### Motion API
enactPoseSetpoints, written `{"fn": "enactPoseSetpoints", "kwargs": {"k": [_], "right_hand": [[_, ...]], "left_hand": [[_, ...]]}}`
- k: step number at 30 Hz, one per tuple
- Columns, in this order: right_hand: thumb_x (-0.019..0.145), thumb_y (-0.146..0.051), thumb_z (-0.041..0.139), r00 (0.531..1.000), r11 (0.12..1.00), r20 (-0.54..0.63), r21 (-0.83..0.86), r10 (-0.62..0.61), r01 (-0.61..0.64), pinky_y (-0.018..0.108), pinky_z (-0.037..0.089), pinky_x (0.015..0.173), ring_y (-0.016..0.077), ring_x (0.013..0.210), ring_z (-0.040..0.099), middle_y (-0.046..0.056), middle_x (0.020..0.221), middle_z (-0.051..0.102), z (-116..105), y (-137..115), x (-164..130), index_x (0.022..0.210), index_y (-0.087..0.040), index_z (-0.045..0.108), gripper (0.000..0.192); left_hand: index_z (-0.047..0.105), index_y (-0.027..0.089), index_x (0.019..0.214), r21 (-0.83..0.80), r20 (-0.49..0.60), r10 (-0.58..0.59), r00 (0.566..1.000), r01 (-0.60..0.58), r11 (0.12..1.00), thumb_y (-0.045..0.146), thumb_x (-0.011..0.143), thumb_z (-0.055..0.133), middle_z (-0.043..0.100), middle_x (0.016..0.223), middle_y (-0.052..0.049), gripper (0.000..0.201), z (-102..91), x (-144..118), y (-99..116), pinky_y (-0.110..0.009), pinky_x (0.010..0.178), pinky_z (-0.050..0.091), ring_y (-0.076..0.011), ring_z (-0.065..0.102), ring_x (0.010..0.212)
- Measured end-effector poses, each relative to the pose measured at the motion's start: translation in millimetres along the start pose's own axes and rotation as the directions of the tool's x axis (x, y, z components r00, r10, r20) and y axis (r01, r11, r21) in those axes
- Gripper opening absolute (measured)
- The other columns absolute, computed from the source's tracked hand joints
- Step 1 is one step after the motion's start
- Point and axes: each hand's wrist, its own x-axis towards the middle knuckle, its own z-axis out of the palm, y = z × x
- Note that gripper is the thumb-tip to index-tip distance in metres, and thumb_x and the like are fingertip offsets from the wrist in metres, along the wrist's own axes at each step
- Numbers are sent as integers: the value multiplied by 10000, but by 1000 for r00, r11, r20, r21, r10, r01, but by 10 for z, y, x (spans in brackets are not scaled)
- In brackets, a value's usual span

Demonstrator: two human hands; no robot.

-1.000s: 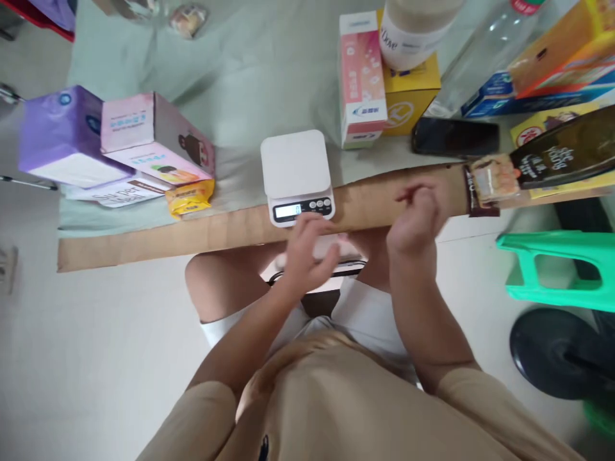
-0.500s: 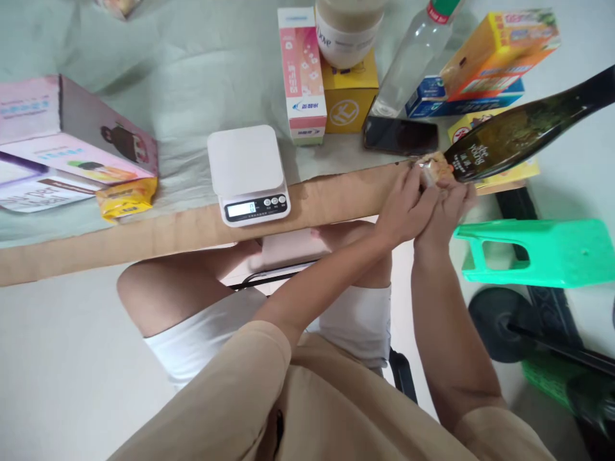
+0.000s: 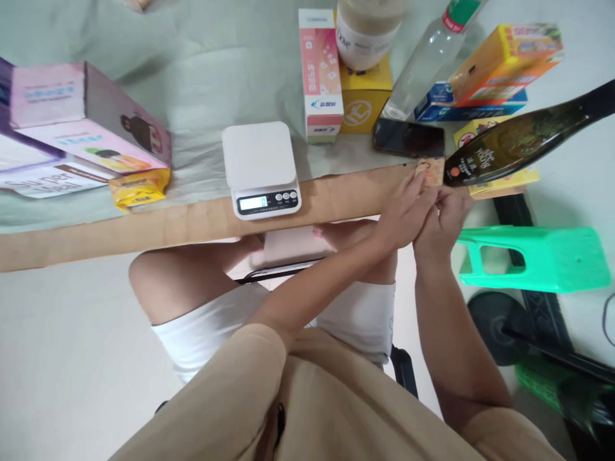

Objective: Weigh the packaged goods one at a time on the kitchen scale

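Observation:
At the table's front edge my left hand (image 3: 407, 214) and my right hand (image 3: 444, 221) are together, fingers closed about a small orange-beige packet (image 3: 431, 171). Only its upper part shows above my fingers; the rest is hidden. My left hand's fingers lie along its left side, and my right hand grips low at its right. Just beyond my right hand lies a dark bottle (image 3: 509, 141), tilted, its base close to the packet. A black phone (image 3: 409, 137) rests behind the packet. To the left stands a white kitchen scale (image 3: 261, 157) with a lit display and a bare plate.
A pink box (image 3: 321, 77), a Dove jar (image 3: 368, 41) on a yellow box (image 3: 365, 105), a clear bottle (image 3: 425, 64) and an orange box (image 3: 509, 64) stand behind. Pink cartons (image 3: 127, 121) and a yellow packet (image 3: 140, 189) are left. A green stool (image 3: 567, 259) is right.
The packet, crinkled and raised between my fingers before, now looks flatter and smoother. My hands stay at about the same place. The view has shifted slightly, moving the table things rightward.

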Motion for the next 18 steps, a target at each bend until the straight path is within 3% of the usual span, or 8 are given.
{"fn": "enactPoseSetpoints", "kwargs": {"k": [5,10,14,18], "right_hand": [[934,-543,601,967,966,115,155,-226,207,511,502,1097,248,1132,600,78,1086,583,184,-452,-411,1016,-208,689,356],[986,-580,563,882,894,273,352,-383,279,524,538,1095,275,1183,618,110,1155,589,821,-935,-850,1097,-230,687,387],[990,-549,567,808,864,372,399,-458,306,544,532,1138,287,1197,628,126,1199,591,1343,-1172,-919,1146,-245,690,363],[993,-526,571,786,884,446,388,-429,263,517,535,1147,271,1210,624,109,1213,592,1625,-1283,-837,1177,-259,687,344]], "left_hand": [[399,99,1634,54,-122,99,988,-93,994,796,1007,202,287,1799,-185,958,-714,-655,238,-432,1444,241,-273,247,1720],[435,258,1611,245,-344,147,928,-63,968,653,1056,314,356,1786,-105,691,-1598,-1193,178,-481,1430,251,-253,293,1704],[440,274,1607,237,-472,57,880,64,969,675,1052,323,384,1775,-90,695,-2165,-1282,85,-409,1421,257,-222,311,1697],[549,252,1515,220,-515,-31,857,168,961,726,1030,372,498,1700,-112,701,-2457,-1164,108,-432,1393,324,-245,415,1644]]}}
